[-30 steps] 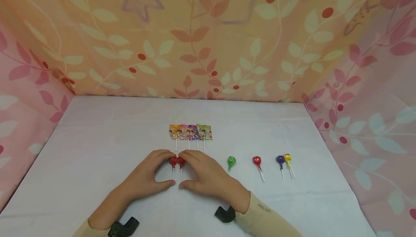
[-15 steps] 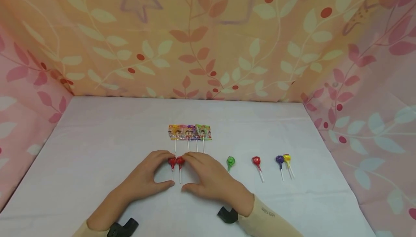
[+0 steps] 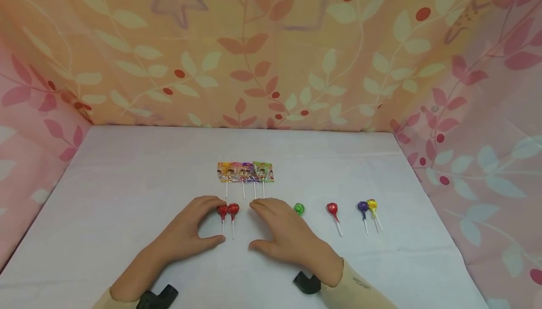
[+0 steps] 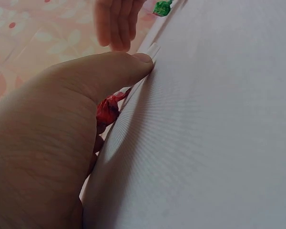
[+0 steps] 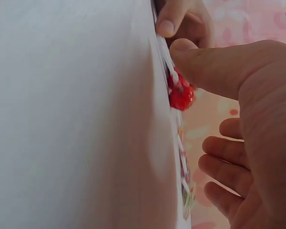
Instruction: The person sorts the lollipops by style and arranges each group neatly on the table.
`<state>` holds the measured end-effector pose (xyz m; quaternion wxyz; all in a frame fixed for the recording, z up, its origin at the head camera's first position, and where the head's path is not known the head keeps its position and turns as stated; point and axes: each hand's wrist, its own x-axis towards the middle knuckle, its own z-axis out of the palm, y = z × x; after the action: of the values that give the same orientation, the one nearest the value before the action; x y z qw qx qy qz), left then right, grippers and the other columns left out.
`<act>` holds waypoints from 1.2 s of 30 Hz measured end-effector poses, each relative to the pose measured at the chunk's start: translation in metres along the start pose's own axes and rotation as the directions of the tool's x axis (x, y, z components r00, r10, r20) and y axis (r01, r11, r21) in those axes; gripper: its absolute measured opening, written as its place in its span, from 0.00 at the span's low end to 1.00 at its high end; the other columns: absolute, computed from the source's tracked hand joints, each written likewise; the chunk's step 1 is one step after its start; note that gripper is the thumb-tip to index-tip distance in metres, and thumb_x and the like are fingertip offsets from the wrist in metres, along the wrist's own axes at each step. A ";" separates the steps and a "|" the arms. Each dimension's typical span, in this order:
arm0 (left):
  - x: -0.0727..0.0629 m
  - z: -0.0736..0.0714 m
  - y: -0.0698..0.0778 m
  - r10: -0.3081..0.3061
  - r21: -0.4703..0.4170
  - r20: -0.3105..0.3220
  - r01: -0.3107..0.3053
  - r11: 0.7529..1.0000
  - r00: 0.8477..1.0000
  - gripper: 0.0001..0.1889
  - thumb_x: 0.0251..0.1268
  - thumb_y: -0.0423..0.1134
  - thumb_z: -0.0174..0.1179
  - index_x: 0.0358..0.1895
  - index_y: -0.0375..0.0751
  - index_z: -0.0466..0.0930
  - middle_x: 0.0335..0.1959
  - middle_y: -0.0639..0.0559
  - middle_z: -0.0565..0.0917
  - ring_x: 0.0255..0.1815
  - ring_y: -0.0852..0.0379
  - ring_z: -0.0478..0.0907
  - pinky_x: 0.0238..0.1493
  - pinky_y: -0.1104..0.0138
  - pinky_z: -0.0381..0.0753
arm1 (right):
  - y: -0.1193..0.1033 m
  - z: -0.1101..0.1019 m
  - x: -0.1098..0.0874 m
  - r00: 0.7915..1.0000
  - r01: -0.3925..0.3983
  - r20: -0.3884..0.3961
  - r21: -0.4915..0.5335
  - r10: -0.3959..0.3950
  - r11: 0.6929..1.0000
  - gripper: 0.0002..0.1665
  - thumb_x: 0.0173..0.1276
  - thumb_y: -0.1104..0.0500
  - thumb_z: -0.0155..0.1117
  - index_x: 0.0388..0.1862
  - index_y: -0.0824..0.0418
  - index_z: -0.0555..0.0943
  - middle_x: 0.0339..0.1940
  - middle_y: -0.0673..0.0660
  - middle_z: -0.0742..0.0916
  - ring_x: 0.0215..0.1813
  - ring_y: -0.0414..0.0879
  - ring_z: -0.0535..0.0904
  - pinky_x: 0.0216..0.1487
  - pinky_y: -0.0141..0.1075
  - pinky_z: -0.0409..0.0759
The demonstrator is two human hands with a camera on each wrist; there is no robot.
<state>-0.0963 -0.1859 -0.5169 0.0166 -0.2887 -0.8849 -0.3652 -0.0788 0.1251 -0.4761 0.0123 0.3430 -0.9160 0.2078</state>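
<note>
Two red lollipops lie side by side, sticks toward me, in the head view. My left hand (image 3: 188, 231) holds the left red lollipop (image 3: 222, 211) lengthwise, fingertips at its wrapped head and thumb by the stick's end. The right red lollipop (image 3: 233, 209) lies just beside it, untouched by my right hand (image 3: 288, 233). That right hand is held apart to the right, fingers and thumb spread with nothing between them. In the right wrist view its thumb overlaps a red lollipop (image 5: 182, 95). A green lollipop (image 3: 299, 209) shows beyond the right hand, its stick hidden.
Several lollipops in flat printed wrappers (image 3: 245, 171) lie in a row behind the hands. Farther right on the white tabletop (image 3: 139, 168) are another red lollipop (image 3: 332, 209), a purple lollipop (image 3: 362, 207) and a yellow lollipop (image 3: 372, 204). Patterned cloth (image 3: 271, 64) encloses the table.
My right hand has let go of the right red lollipop and moved to the right, now covering the green lollipop's stick. My left hand stays at the left red lollipop.
</note>
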 end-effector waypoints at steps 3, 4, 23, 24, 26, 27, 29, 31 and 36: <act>0.000 0.000 0.000 0.002 0.000 0.001 -0.002 1.000 1.000 0.44 0.52 0.51 0.88 0.74 0.53 0.78 0.73 0.60 0.77 0.76 0.54 0.72 0.76 0.51 0.76 | 0.005 -0.003 -0.007 1.000 -0.021 -0.013 -0.008 0.020 1.000 0.52 0.65 0.35 0.82 0.80 0.58 0.75 0.78 0.52 0.79 0.81 0.49 0.72 0.85 0.46 0.64; 0.000 0.000 0.000 0.003 0.000 0.000 -0.003 1.000 1.000 0.44 0.52 0.51 0.88 0.74 0.53 0.78 0.73 0.60 0.77 0.76 0.54 0.72 0.76 0.52 0.75 | 0.007 -0.003 -0.009 1.000 -0.022 -0.022 -0.009 0.022 1.000 0.52 0.65 0.36 0.82 0.80 0.58 0.75 0.77 0.52 0.80 0.80 0.49 0.72 0.85 0.46 0.64; -0.001 0.000 -0.002 0.034 -0.021 -0.008 -0.035 0.999 0.999 0.44 0.53 0.50 0.88 0.75 0.54 0.78 0.73 0.59 0.77 0.76 0.54 0.72 0.78 0.76 0.61 | 0.039 -0.015 -0.047 0.983 -0.150 -0.111 -0.027 0.146 0.988 0.54 0.59 0.39 0.88 0.79 0.58 0.77 0.78 0.53 0.79 0.81 0.53 0.71 0.84 0.51 0.64; -0.001 0.000 -0.002 0.038 -0.019 -0.010 -0.038 0.999 0.999 0.44 0.53 0.50 0.88 0.74 0.54 0.78 0.73 0.59 0.77 0.76 0.54 0.72 0.78 0.76 0.61 | 0.041 -0.016 -0.049 0.982 -0.157 -0.110 -0.026 0.153 0.987 0.54 0.58 0.39 0.88 0.79 0.58 0.77 0.78 0.53 0.79 0.81 0.53 0.71 0.84 0.52 0.65; -0.001 0.000 -0.002 0.042 -0.012 -0.013 -0.042 0.999 0.999 0.43 0.53 0.50 0.88 0.74 0.54 0.78 0.73 0.60 0.77 0.75 0.54 0.72 0.78 0.75 0.62 | 0.043 -0.018 -0.052 0.980 -0.169 -0.111 -0.018 0.166 0.985 0.55 0.58 0.38 0.88 0.79 0.58 0.77 0.78 0.53 0.79 0.81 0.53 0.71 0.83 0.52 0.66; -0.001 0.000 -0.003 0.044 -0.008 -0.014 -0.044 0.999 0.999 0.43 0.54 0.50 0.87 0.74 0.54 0.78 0.73 0.60 0.77 0.75 0.54 0.72 0.78 0.75 0.63 | 0.044 -0.018 -0.054 0.979 -0.176 -0.112 -0.014 0.173 0.984 0.55 0.58 0.38 0.88 0.79 0.58 0.77 0.78 0.53 0.79 0.80 0.53 0.72 0.83 0.52 0.67; -0.001 0.000 -0.003 0.045 -0.004 -0.015 -0.045 0.999 0.999 0.43 0.54 0.50 0.87 0.75 0.54 0.78 0.73 0.60 0.77 0.75 0.54 0.73 0.78 0.75 0.63 | 0.045 -0.019 -0.057 0.975 -0.193 -0.110 -0.004 0.191 0.981 0.56 0.58 0.37 0.88 0.80 0.58 0.76 0.78 0.53 0.79 0.80 0.53 0.72 0.82 0.52 0.70; -0.001 0.000 -0.004 0.046 -0.005 -0.016 -0.047 0.999 0.999 0.43 0.54 0.50 0.87 0.75 0.54 0.77 0.73 0.60 0.77 0.75 0.54 0.72 0.77 0.76 0.62 | 0.046 -0.020 -0.059 0.972 -0.210 -0.109 0.009 0.210 0.978 0.56 0.58 0.37 0.88 0.80 0.57 0.76 0.78 0.53 0.79 0.80 0.52 0.72 0.80 0.52 0.71; -0.001 0.000 -0.002 0.047 -0.017 -0.011 -0.047 0.999 0.999 0.44 0.53 0.49 0.88 0.75 0.54 0.77 0.73 0.60 0.77 0.75 0.54 0.72 0.78 0.78 0.59 | 0.049 -0.021 -0.064 0.965 -0.237 -0.112 0.025 0.238 0.971 0.56 0.57 0.40 0.89 0.80 0.58 0.76 0.76 0.52 0.80 0.79 0.50 0.73 0.79 0.50 0.73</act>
<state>-0.0967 -0.1879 -0.5187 0.0274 -0.3077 -0.8746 -0.3737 -0.0630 0.2062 -0.4861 0.0380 0.2183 -0.9471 0.2321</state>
